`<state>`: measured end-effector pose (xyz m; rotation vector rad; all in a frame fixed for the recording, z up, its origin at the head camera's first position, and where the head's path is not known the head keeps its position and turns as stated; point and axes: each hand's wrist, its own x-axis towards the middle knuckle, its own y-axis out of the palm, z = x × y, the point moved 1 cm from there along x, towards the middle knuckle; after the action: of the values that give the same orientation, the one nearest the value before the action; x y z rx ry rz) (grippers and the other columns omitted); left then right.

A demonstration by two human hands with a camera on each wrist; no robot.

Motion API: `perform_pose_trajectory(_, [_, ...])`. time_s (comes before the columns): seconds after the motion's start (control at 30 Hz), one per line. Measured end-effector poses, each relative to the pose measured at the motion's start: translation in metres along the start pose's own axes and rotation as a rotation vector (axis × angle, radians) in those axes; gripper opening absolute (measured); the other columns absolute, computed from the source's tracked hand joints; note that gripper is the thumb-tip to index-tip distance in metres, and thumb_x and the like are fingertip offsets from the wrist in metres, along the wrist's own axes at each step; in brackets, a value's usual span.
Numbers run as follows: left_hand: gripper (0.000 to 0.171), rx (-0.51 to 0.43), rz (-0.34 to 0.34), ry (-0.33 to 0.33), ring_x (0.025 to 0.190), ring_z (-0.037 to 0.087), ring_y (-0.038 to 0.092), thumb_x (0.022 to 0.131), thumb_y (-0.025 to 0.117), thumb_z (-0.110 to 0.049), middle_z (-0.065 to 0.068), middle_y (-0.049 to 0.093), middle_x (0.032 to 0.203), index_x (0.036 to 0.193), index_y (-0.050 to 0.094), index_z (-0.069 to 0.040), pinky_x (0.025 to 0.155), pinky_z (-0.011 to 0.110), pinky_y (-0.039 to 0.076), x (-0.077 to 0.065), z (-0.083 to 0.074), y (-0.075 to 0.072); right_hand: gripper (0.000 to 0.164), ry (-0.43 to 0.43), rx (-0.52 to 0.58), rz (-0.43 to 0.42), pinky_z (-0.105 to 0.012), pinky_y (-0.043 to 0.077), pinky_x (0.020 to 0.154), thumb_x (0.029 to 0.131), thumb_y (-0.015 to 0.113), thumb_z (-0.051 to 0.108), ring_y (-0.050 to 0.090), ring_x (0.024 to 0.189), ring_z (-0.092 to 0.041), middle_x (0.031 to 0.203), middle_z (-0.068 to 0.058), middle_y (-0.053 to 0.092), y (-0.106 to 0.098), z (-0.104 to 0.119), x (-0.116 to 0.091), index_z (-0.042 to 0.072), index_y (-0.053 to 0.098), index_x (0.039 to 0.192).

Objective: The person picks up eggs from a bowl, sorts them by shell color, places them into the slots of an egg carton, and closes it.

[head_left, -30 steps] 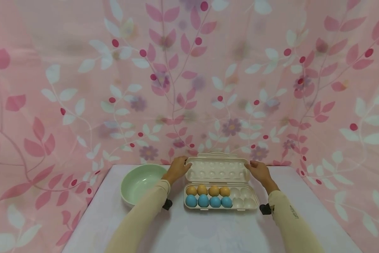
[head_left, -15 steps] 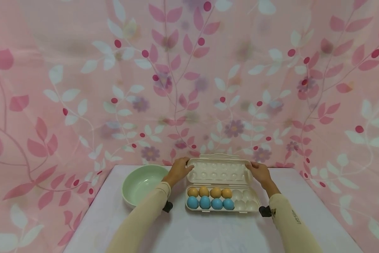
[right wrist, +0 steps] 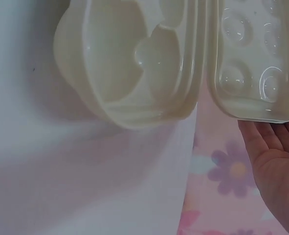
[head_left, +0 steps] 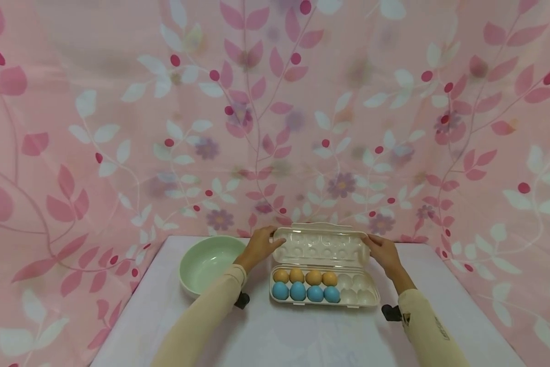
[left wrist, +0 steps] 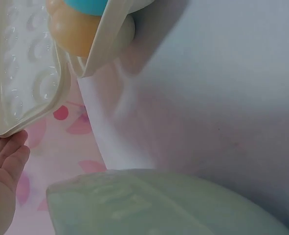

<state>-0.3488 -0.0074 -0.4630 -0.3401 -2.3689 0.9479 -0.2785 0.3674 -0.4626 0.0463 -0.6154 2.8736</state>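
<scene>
A cream egg carton (head_left: 355,304) sits on the table with its lid (head_left: 322,259) raised at the back. In its front row lie several blue eggs (head_left: 297,291), and behind them several yellow eggs (head_left: 296,276); the right-hand cups (right wrist: 116,49) hold none. My left hand (head_left: 258,250) pinches the lid's left edge, thumb in front and fingers (left wrist: 10,151) behind it. At the lid's opposite end is my right hand (head_left: 387,255), its straight fingers (right wrist: 254,139) touching the edge from outside and behind. The right thumb is hidden in the right wrist view.
A pale green bowl (head_left: 201,267) stands left of the carton, partly covered by my left forearm. White cloth covers the table (head_left: 311,339). A pink floral curtain (head_left: 293,163) hangs right behind the table's back edge.
My right hand has shifted slightly outward; its fingertips, earlier overlapping the lid's front, now lie at its outer edge. My left hand keeps its hold. The whole head view has drifted a little.
</scene>
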Motion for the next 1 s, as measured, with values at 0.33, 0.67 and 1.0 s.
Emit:
perform_pose_trajectory(0.33, [0.017, 0.014, -0.037, 0.059, 0.088, 0.024, 0.063, 0.095, 0.065, -0.029, 0.0, 0.064, 0.087, 0.093, 0.066, -0.013, 0.08, 0.036, 0.052, -0.012, -0.011, -0.011, 0.071, -0.055, 0.037, -0.007, -0.038, 0.049, 0.093, 0.097, 0.053, 0.05, 0.051, 0.124, -0.039, 0.14, -0.027, 0.047, -0.009, 0.004, -0.016, -0.008, 0.049, 0.138])
perform_pose_trajectory(0.67, [0.027, -0.02, -0.064, 0.162, 0.103, 0.022, 0.066, 0.095, 0.065, -0.024, 0.007, 0.07, 0.112, 0.115, 0.072, -0.007, 0.088, 0.037, 0.053, -0.03, -0.018, -0.018, 0.063, -0.115, 0.086, -0.015, -0.032, 0.051, 0.087, 0.098, 0.052, 0.046, 0.063, 0.11, -0.027, 0.125, -0.024, 0.06, -0.024, 0.002, -0.04, -0.008, 0.056, 0.131])
perform_pose_trajectory(1.0, [0.028, 0.029, -0.091, 0.244, 0.109, 0.022, 0.064, 0.092, 0.069, -0.021, 0.009, 0.069, 0.115, 0.114, 0.071, -0.003, 0.092, 0.038, 0.051, -0.06, -0.03, -0.027, 0.049, -0.205, 0.053, -0.019, -0.023, 0.051, 0.086, 0.099, 0.054, 0.039, 0.066, 0.096, -0.003, 0.114, -0.009, 0.07, -0.03, -0.001, -0.059, -0.005, 0.066, 0.117])
